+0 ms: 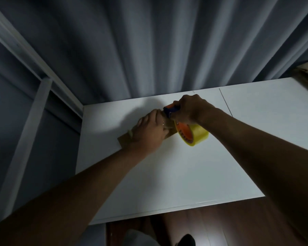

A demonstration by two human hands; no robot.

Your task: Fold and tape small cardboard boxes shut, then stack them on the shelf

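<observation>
A small brown cardboard box (124, 139) lies on the white table (185, 171), mostly hidden under my left hand (148, 132), which rests on top of it with fingers curled over its far end. A yellow tape roll (194, 134) with an orange core stands on edge just right of the box. My right hand (188, 109) grips a blue and orange tool (171, 109) above the box's far end, close to the left fingers. A strip of tape crosses the box near my left wrist.
Grey curtains (149, 50) hang behind the table. A white shelf frame (34, 107) stands at the left. Something brown, perhaps cardboard (307, 73), shows at the far right edge. Wooden floor and a dark foot (185, 239) lie below the table's near edge.
</observation>
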